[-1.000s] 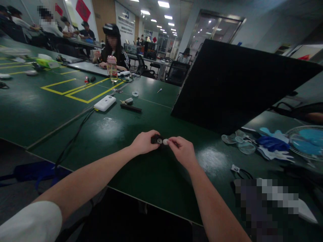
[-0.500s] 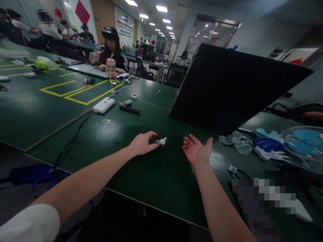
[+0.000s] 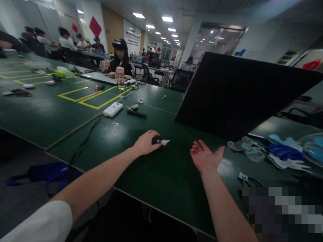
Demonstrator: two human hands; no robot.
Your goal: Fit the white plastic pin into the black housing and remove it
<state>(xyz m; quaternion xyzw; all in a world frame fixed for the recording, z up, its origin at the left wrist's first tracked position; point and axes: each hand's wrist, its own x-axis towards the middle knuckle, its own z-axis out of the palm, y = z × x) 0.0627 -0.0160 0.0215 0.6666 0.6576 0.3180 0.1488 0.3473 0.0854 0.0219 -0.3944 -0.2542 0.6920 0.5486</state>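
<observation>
My left hand [image 3: 146, 143] rests low over the green table, its fingers and thumb wrapped around a small dark object with a white spout-like tip [image 3: 164, 142]. That tip points right, towards my other hand; most of the dark body is hidden by my fingers, so its exact kind is unclear. My right hand [image 3: 205, 156] is held palm up to the right, apart from the object. Its fingers are loosely curled, the thumb is spread out, and nothing lies in the palm.
A large black panel [image 3: 242, 97] leans at the back right. Beyond my left hand are a white power bank [image 3: 113, 109] with cables, a black bar [image 3: 136, 114] and a pink-lidded bottle [image 3: 120, 79]. Gloves [image 3: 286, 153] and a fan [image 3: 314, 148] lie right. A person sits opposite.
The camera view has shifted, so the surroundings appear farther right. In my left hand, the object's white tip has turned from pointing up-right to pointing more directly right. My right hand remains palm up.
</observation>
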